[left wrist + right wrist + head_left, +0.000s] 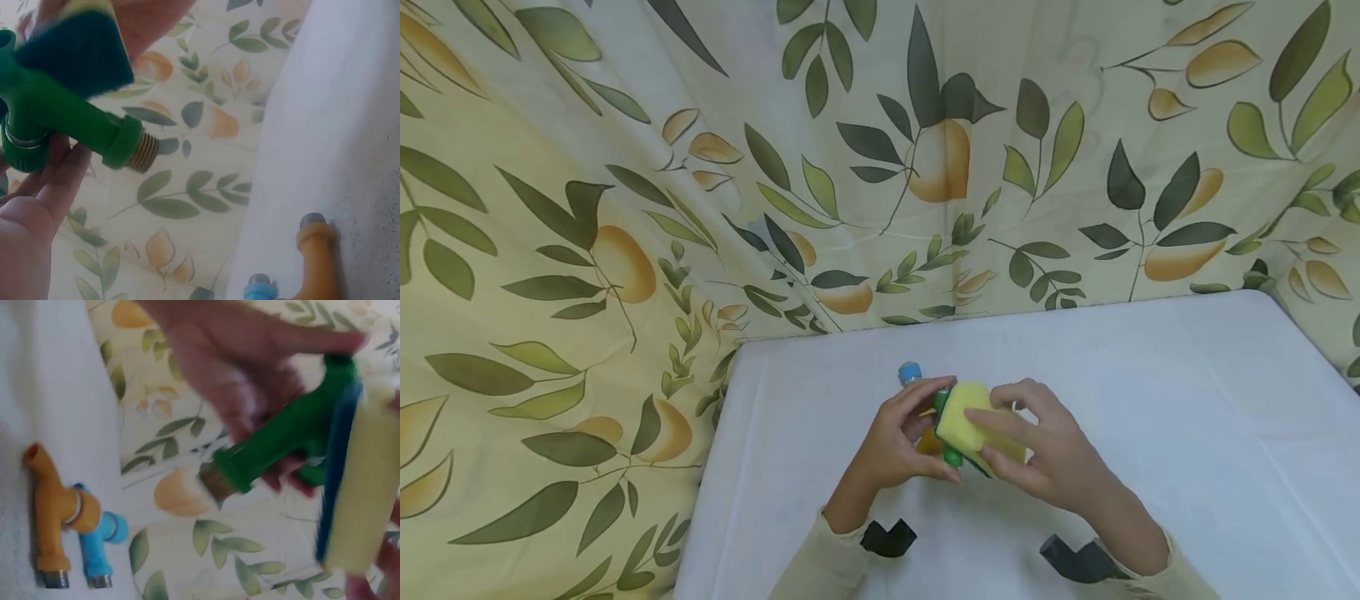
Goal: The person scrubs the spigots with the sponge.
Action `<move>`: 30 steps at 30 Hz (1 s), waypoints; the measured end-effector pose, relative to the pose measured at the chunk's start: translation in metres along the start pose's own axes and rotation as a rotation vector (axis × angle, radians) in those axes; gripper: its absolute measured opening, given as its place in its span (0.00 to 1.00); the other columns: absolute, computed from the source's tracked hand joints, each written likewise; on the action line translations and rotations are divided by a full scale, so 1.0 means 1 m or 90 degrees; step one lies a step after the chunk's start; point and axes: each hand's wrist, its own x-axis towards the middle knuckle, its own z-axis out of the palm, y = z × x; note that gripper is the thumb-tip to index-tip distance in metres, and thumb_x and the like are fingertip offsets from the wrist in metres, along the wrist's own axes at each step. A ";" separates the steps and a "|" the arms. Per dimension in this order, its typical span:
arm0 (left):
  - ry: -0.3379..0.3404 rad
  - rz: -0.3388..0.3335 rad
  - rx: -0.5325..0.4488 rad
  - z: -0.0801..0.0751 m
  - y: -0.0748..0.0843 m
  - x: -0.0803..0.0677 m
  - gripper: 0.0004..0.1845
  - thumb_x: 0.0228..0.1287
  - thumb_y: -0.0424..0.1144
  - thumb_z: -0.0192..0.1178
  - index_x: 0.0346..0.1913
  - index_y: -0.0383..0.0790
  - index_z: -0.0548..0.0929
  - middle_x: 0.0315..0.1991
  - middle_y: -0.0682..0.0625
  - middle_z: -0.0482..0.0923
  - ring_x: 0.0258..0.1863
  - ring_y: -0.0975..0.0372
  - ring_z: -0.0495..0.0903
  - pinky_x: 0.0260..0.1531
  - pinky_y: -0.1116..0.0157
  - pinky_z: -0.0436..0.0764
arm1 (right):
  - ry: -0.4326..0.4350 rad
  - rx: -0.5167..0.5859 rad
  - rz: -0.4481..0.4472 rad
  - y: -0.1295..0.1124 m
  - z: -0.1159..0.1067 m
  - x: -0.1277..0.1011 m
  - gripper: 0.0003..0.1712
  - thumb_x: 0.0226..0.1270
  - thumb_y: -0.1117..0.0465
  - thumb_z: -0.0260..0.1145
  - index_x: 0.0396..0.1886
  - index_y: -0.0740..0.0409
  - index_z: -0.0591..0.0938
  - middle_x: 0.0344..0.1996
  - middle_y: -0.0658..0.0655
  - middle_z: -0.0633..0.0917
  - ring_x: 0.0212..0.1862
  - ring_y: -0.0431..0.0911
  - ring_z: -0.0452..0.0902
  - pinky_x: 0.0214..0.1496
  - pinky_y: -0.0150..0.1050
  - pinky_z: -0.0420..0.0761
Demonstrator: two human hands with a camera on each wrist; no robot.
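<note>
My left hand (913,433) grips a green plastic tap (946,408) above the white table (1150,400). In the left wrist view the green tap (69,119) shows a brass threaded end pointing right. My right hand (1030,442) holds a yellow sponge (973,425) with its dark blue scrub side (75,56) pressed against the tap. From the right wrist, the sponge (362,481) lies along the green tap (281,450), with the left hand's fingers (250,375) behind it. Both hands are off the tabletop.
An orange tap (50,512) and a blue tap (97,544) lie side by side on the table under the hands, near its far left edge. A leaf-print cloth (625,250) hangs behind and left of the table.
</note>
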 end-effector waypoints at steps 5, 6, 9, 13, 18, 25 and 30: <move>-0.006 0.012 -0.035 0.000 -0.001 0.000 0.54 0.53 0.53 0.72 0.74 0.23 0.59 0.65 0.23 0.63 0.67 0.59 0.74 0.62 0.53 0.80 | -0.011 0.064 0.015 -0.004 0.003 -0.002 0.22 0.76 0.43 0.60 0.53 0.53 0.87 0.44 0.53 0.79 0.45 0.41 0.70 0.45 0.27 0.73; -0.004 0.009 -0.041 0.000 -0.001 0.000 0.54 0.53 0.54 0.71 0.75 0.23 0.59 0.65 0.23 0.62 0.67 0.60 0.75 0.62 0.53 0.79 | -0.016 0.091 0.013 -0.005 0.003 -0.003 0.22 0.75 0.43 0.61 0.53 0.53 0.87 0.44 0.53 0.79 0.45 0.40 0.70 0.43 0.26 0.73; 0.002 -0.001 -0.041 0.000 0.000 0.000 0.55 0.55 0.57 0.68 0.77 0.26 0.58 0.65 0.24 0.62 0.66 0.62 0.75 0.63 0.55 0.79 | -0.006 0.101 0.033 -0.007 0.005 -0.001 0.23 0.75 0.43 0.61 0.54 0.53 0.86 0.45 0.53 0.79 0.45 0.39 0.70 0.43 0.26 0.75; 0.003 -0.011 -0.012 0.000 0.000 -0.001 0.56 0.56 0.59 0.65 0.79 0.30 0.54 0.67 0.26 0.61 0.66 0.63 0.73 0.65 0.59 0.78 | -0.001 0.074 0.069 -0.009 0.005 0.002 0.20 0.73 0.46 0.64 0.54 0.52 0.86 0.46 0.53 0.79 0.46 0.38 0.71 0.45 0.24 0.74; 0.019 0.015 0.046 0.001 -0.001 0.000 0.59 0.57 0.58 0.64 0.81 0.31 0.47 0.69 0.27 0.61 0.69 0.59 0.71 0.68 0.60 0.76 | -0.031 0.101 0.079 -0.012 0.002 0.002 0.23 0.58 0.60 0.74 0.55 0.50 0.86 0.47 0.50 0.79 0.45 0.37 0.73 0.46 0.22 0.77; 0.041 0.031 0.265 0.003 0.000 0.003 0.62 0.47 0.45 0.79 0.81 0.35 0.51 0.69 0.36 0.68 0.67 0.52 0.75 0.67 0.59 0.76 | -0.048 0.066 0.127 -0.014 -0.002 0.000 0.28 0.49 0.66 0.76 0.55 0.50 0.86 0.46 0.50 0.79 0.45 0.37 0.73 0.44 0.23 0.76; 0.051 0.001 0.355 0.002 0.004 0.004 0.64 0.43 0.34 0.83 0.81 0.36 0.53 0.70 0.40 0.69 0.69 0.54 0.74 0.67 0.62 0.77 | -0.040 -0.031 0.177 -0.014 -0.003 0.004 0.28 0.51 0.64 0.76 0.56 0.48 0.86 0.46 0.48 0.78 0.41 0.36 0.72 0.37 0.22 0.76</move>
